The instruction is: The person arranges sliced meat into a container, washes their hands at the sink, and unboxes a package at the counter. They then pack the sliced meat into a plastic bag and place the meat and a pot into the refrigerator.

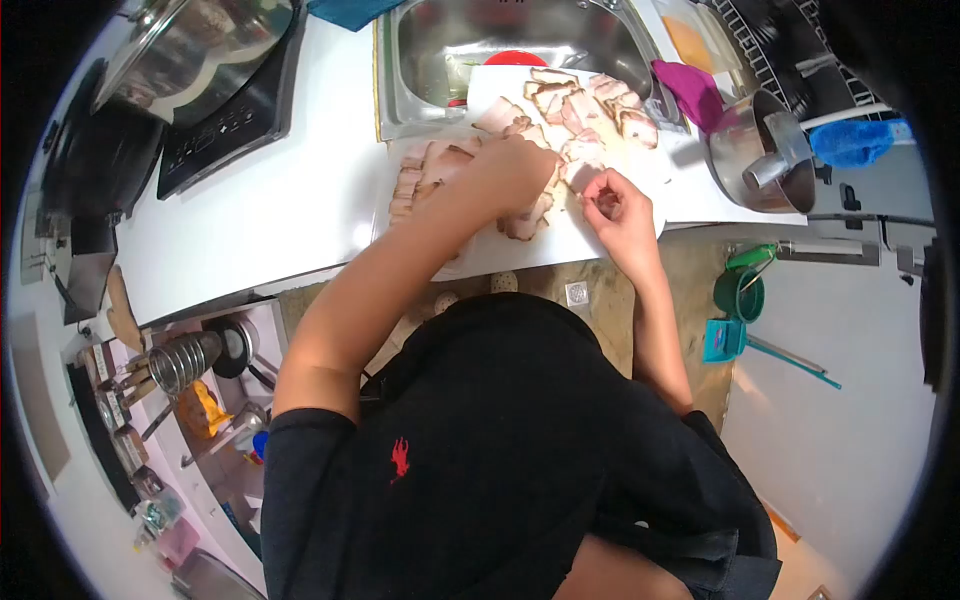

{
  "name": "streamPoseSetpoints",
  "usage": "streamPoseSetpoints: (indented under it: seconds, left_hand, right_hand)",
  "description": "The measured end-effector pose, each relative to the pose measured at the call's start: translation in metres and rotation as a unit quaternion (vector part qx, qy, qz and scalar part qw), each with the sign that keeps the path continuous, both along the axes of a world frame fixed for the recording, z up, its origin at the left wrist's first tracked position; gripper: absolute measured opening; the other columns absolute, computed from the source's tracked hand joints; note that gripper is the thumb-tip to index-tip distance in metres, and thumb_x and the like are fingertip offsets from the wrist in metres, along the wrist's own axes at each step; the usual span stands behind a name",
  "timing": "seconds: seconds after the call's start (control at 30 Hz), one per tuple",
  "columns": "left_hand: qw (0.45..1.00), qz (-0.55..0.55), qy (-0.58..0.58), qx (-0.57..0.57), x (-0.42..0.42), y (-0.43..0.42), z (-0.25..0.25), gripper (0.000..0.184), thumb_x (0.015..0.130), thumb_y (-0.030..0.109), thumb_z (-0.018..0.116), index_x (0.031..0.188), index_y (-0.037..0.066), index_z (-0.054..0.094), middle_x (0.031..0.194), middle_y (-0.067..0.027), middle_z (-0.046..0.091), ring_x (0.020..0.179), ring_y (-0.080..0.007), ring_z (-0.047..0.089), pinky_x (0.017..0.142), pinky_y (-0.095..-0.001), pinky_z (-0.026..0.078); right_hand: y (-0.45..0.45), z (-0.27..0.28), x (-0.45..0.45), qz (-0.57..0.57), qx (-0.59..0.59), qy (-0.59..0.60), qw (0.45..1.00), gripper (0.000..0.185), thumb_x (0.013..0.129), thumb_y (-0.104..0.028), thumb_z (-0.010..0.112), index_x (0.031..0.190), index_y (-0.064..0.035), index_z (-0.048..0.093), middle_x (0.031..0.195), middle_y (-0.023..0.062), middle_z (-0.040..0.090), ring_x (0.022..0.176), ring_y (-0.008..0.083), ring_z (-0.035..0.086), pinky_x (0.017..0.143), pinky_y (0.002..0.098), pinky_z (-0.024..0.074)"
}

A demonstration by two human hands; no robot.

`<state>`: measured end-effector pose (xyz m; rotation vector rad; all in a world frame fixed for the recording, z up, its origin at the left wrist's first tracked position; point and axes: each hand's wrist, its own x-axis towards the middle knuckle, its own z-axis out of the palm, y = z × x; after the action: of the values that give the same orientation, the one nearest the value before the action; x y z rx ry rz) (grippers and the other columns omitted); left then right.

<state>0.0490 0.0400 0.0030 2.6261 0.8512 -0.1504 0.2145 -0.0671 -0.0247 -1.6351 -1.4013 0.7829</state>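
Slices of browned-edged meat (572,108) lie spread over a white board (585,240) at the sink's front edge. More slices (408,185) sit in a row at the board's left, on what looks like clear plastic. My left hand (520,175) reaches across the middle of the board, over the meat, its fingers bent down and mostly hidden. Just right of it, my right hand (615,210) has its thumb and fingertips curled together at the edge of a slice; what they hold, if anything, is too small to tell.
Behind the board is a steel sink (420,60) with a red item (515,58). A steel pot (735,160), purple cloth (690,95) and blue brush (855,143) are at right. A black cooktop (225,140) with a large pot (205,60) stands at left.
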Motion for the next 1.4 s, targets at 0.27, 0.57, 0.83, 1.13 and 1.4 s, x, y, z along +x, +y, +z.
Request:
streamPoseSetpoints:
  seconds: [0.27,0.57,0.83,1.13,1.4]
  left_hand:
    - [0.992,0.019,-0.088,-0.090,-0.019,0.005,0.015,0.021,0.069,0.019,0.072,0.079,0.001,0.066,0.070,-0.0144,0.064,0.065,-0.0250,0.060,0.064,-0.0349,0.048]
    - [0.902,0.287,-0.158,-0.281,-0.129,-0.025,0.053,0.019,0.084,0.016,0.066,0.090,-0.002,0.065,0.073,-0.0006,0.062,0.069,-0.0068,0.052,0.064,-0.0238,0.044]
    - [0.886,0.388,-0.232,-0.107,-0.127,-0.058,0.023,0.023,0.079,0.009,0.067,0.098,-0.001,0.059,0.077,-0.0101,0.063,0.068,-0.0187,0.062,0.064,-0.0298,0.049]
    - [0.906,0.328,-0.249,-0.097,-0.112,-0.063,0.011,0.017,0.077,0.005,0.065,0.094,-0.001,0.063,0.080,-0.0130,0.059,0.068,-0.0209,0.061,0.066,-0.0305,0.050]
    - [0.891,0.333,-0.259,-0.168,-0.110,-0.051,0.035,0.018,0.082,0.006,0.064,0.100,0.002,0.064,0.076,-0.0046,0.059,0.069,-0.0118,0.057,0.065,-0.0256,0.048]
  right_hand:
    - [0.000,0.008,-0.028,0.003,0.055,0.141,0.988,0.023,0.077,-0.003,0.068,0.098,-0.0017,0.057,0.090,0.0022,0.061,0.080,0.0090,0.053,0.071,0.0233,0.0444]
    - [0.020,0.041,-0.092,0.141,-0.007,0.113,0.984,0.016,0.079,-0.007,0.069,0.092,-0.0030,0.062,0.075,0.0018,0.063,0.076,0.0098,0.058,0.070,0.0241,0.0442]
    - [0.014,0.015,-0.116,0.132,0.129,-0.176,0.967,0.010,0.070,-0.006,0.068,0.079,-0.0076,0.063,0.075,0.0052,0.060,0.077,0.0255,0.051,0.073,0.0368,0.0405]
    - [0.029,0.002,-0.075,0.054,0.176,-0.188,0.965,0.016,0.072,-0.005,0.066,0.088,-0.0058,0.066,0.089,0.0098,0.059,0.086,0.0303,0.052,0.077,0.0388,0.0419]
    - [0.033,0.009,0.028,0.053,0.044,-0.262,0.963,0.028,0.068,-0.010,0.071,0.094,-0.0072,0.062,0.104,0.0106,0.059,0.096,0.0306,0.051,0.089,0.0380,0.0398]
